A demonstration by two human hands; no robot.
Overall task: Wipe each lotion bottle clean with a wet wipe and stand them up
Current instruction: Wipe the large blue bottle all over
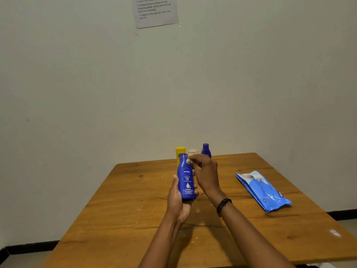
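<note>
Centre of the frame, above the wooden bench (135,190): the left hand (178,202) grasps the lower body of an upright blue lotion bottle (186,176), label facing the camera, while the right hand (204,171), a dark band at its wrist, pinches a small crumpled wet wipe (188,161) against the bottle's neck. Behind them at the bench's far edge stand a yellow bottle (180,154), a pale container (193,151) and a second blue bottle (206,150); a blue wipe packet (262,191) lies flat at right, and a printed sheet (154,11) hangs on the wall at top
</note>
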